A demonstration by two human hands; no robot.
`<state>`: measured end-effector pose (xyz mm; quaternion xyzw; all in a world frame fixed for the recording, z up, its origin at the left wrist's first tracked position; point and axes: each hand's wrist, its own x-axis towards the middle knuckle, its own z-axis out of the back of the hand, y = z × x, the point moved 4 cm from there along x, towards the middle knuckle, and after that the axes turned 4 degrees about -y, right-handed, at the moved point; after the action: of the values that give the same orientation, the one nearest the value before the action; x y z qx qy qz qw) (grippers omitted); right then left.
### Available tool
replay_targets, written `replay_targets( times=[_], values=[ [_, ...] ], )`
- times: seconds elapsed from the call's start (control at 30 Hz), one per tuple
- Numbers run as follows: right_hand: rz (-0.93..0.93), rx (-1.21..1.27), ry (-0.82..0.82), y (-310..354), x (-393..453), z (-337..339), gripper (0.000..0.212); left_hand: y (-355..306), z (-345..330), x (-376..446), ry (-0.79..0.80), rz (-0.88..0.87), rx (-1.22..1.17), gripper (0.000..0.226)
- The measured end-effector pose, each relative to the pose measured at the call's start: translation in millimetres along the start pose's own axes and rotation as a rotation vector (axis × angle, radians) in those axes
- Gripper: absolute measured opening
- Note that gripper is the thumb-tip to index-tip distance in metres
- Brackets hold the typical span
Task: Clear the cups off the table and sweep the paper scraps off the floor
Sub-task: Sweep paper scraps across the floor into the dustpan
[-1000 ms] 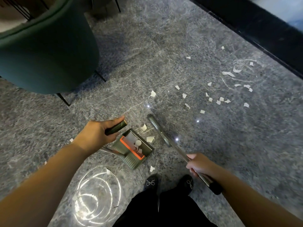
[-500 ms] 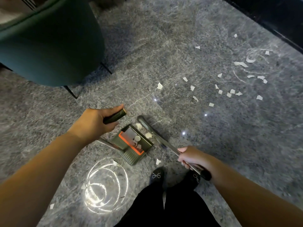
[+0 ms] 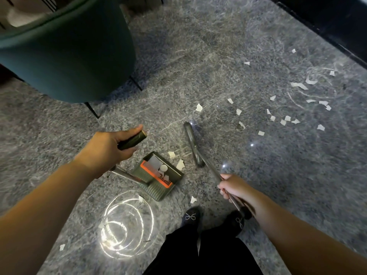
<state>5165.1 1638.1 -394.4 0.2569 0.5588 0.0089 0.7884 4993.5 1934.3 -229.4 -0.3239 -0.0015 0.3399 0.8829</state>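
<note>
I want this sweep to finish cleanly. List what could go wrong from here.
1. Two scraps lie just outside the dustpan mouth; the broom head may push them past the lip or under the pan.
2. The pan already holds scraps; if the left hand tilts the handle, they could slide out.
3. A scrap by the shoe and another lower left sit behind the pan and could be missed or stepped on.

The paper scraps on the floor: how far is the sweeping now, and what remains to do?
Partly done. A few scraps already lie in the dustpan, whose handle the left hand grips. The right hand holds the broom, with two scraps just before the pan's mouth. A scatter of scraps remains to the right, and a few near the feet. The table and cups are out of view.
</note>
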Motion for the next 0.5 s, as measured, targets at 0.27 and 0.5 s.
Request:
replay_targets(
  times=[0.27,0.5],
  values=[
    [0.029,-0.021,0.113,14,16,-34,0.061,-5,-4,5,0.008,0.025,0.045,0.065],
    [-0.007,-0.035,0.242,10,-8,-47,0.067,-3,0,-6,-0.002,0.039,0.017,0.06]
  ],
)
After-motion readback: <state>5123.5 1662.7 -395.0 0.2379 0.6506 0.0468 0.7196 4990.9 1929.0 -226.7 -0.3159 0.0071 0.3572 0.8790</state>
